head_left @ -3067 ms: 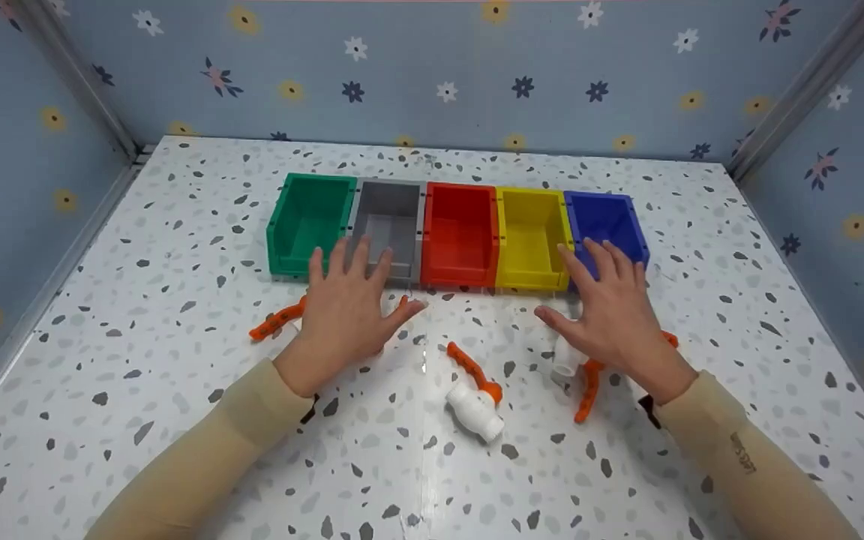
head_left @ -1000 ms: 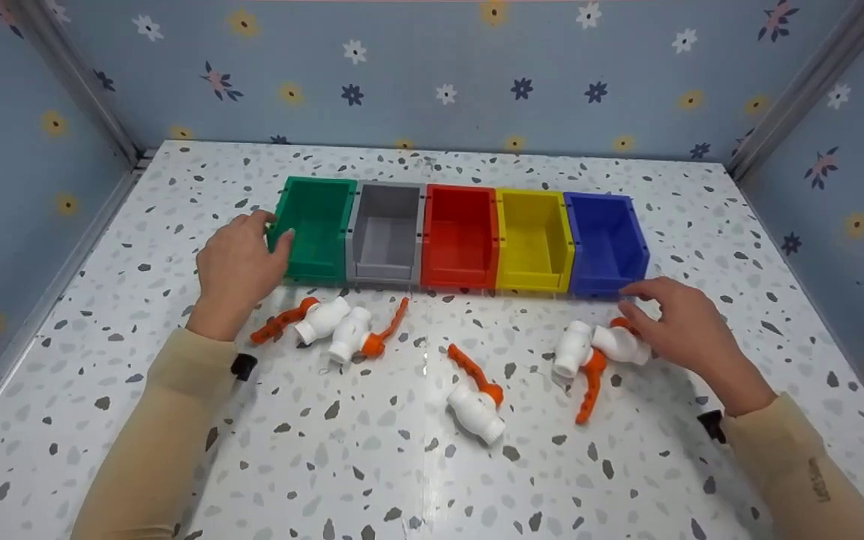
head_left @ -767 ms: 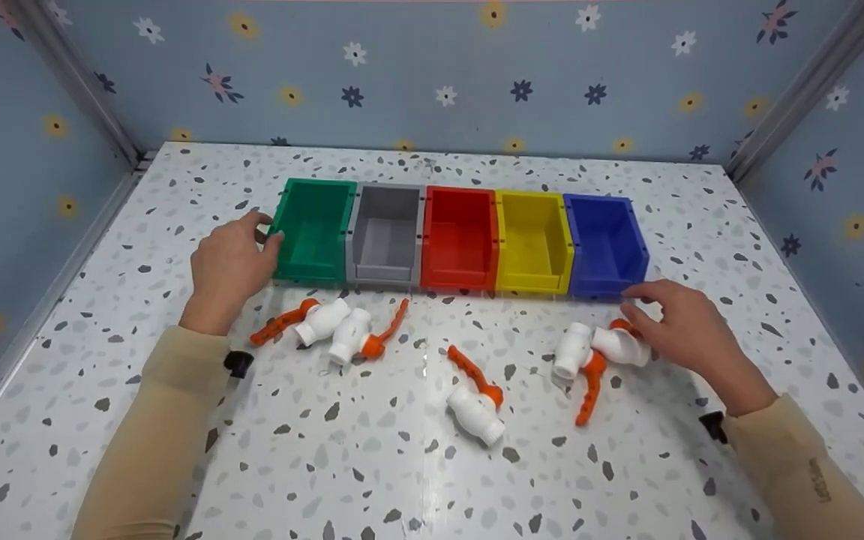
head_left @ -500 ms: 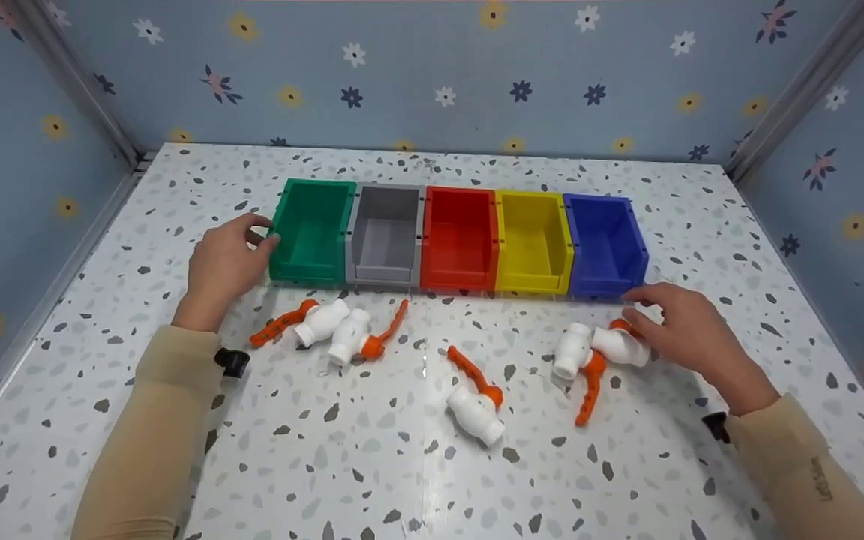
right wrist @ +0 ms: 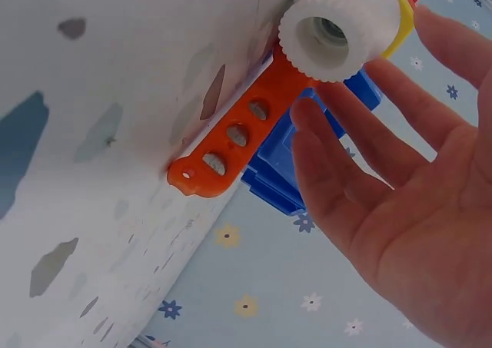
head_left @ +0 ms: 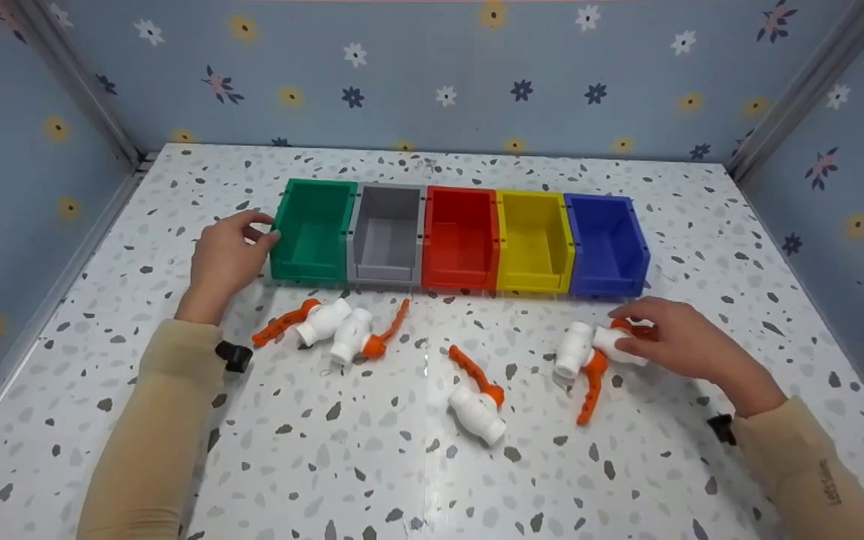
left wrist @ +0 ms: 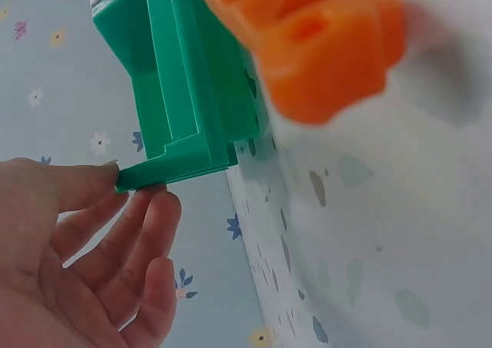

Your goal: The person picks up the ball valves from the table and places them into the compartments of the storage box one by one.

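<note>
My left hand (head_left: pixel 228 255) is at the left side of the green bin (head_left: pixel 316 271). In the left wrist view its thumb and fingers (left wrist: pixel 157 217) pinch that bin's rim. My right hand (head_left: pixel 683 341) reaches over the rightmost white ball valve (head_left: pixel 610 343), which has an orange lever handle (right wrist: pixel 234 137). In the right wrist view its fingers lie extended just behind the valve body, with the thumb apart; whether they touch it I cannot tell. Another ball valve (head_left: pixel 573 351) lies against it on the left. The head view shows part of the rightmost valve hidden by the hand.
Right of the green bin stand a grey bin (head_left: pixel 385 273), a red bin (head_left: pixel 460 279), a yellow bin (head_left: pixel 534 282) and a blue bin (head_left: pixel 607 286), joined in a row. Further valves lie at left (head_left: pixel 351 336) and front middle (head_left: pixel 477 416). Patterned walls enclose the speckled table (head_left: pixel 327 480).
Both hands have moved apart from over the middle bins; the left went to the green bin's side. The right has left the blue bin's front corner and come down over the rightmost valve.
</note>
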### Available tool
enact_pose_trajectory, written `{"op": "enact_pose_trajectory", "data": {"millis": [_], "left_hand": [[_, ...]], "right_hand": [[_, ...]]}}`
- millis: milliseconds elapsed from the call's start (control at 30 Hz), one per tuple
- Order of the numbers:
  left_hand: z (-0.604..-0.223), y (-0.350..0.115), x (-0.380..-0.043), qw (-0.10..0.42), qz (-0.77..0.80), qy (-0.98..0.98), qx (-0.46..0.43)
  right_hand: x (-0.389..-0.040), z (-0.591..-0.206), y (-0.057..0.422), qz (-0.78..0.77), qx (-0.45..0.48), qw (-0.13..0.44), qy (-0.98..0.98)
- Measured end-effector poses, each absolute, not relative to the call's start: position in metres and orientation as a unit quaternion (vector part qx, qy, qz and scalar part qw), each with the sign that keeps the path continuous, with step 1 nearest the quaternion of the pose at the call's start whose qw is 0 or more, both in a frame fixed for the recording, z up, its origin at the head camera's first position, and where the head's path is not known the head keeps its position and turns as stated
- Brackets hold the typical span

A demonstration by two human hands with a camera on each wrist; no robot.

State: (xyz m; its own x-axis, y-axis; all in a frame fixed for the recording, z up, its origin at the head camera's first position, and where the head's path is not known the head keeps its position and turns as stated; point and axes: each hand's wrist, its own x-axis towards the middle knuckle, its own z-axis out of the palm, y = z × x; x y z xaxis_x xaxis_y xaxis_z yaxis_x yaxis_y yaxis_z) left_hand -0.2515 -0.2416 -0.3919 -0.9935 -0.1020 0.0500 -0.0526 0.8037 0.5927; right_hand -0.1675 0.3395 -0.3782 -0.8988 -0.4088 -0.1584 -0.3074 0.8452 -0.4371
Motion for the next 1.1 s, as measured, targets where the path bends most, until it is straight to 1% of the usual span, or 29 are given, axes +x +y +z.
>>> {"op": "enact_pose_trajectory", "data": {"millis": [133,433,800,967,1100], "left_hand": [[-0.3921,-0.2413,-0.2532,0.031,-0.325,-0.945,0.037],[-0.3916,-0.2433,-0.2538,-0.017,-0.364,-0.928,0.072],[-0.3891,-0.2443,-0.2558,-0.011,-0.345,-0.936,0.073],[-0.3868,-0.2454,-0.2573,-0.026,-0.351,-0.935,0.049],[-0.3868,-0.2451,-0.2590,-0.036,-0.359,-0.931,0.046]], "right_hand": [[-0.1680,-0.3794,0.3407,-0.199,-0.199,0.128,0.951],[-0.1680,-0.3804,0.3407,-0.185,-0.206,0.135,0.952],[-0.1719,-0.3818,0.3382,-0.173,-0.219,0.134,0.951],[-0.1727,-0.3828,0.3358,-0.166,-0.221,0.138,0.951],[-0.1731,-0.3834,0.3352,-0.162,-0.220,0.142,0.951]]}}
